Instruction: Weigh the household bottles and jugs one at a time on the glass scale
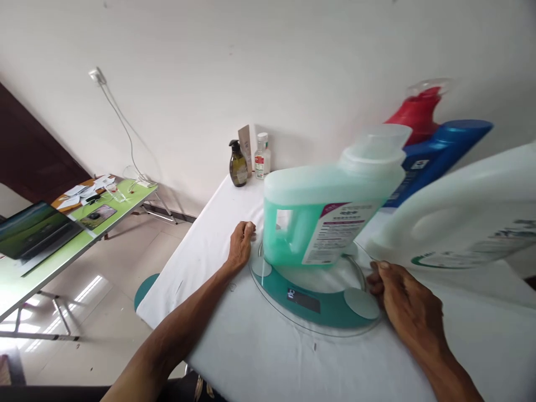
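Glass scale sits on white cloth, green jug on its 12 o'clock side. Your left hand is at its 10, fingers curled; can't tell if clamped. Your right hand is at 3, fingers bunched; can't tell either. White bottle, 2 o'clock.

Two hands are flanking one glass scale lower centre; two handled jugs are standing right of centre, one dark pump bottle upper middle, one laptop far left.
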Demonstrator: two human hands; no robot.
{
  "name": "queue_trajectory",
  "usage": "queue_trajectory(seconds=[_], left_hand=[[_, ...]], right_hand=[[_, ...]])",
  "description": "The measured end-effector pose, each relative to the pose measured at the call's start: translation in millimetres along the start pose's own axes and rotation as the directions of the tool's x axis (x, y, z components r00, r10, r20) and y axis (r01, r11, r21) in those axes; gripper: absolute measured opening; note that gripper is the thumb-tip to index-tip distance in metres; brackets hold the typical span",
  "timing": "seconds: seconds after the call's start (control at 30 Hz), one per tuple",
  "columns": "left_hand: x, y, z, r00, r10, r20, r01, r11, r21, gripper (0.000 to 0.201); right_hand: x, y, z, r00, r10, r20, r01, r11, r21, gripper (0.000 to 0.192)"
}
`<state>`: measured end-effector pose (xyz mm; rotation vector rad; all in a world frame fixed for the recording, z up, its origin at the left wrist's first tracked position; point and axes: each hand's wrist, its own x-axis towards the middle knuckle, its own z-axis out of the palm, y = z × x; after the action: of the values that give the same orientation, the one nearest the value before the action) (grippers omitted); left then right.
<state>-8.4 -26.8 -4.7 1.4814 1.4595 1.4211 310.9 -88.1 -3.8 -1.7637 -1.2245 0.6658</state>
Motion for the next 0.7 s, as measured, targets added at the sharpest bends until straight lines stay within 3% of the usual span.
queue_trajectory(seconds=[0.7], left_hand=[[-1.2,6.1,-3.9,1.0,0.008,0.013,-0.008,1.0,0.021,0.065]], right_hand=[[-2.9,-10.8,0.6,0.999,-0.038,-0.001,0.037,0.999,-0.038,0.048]])
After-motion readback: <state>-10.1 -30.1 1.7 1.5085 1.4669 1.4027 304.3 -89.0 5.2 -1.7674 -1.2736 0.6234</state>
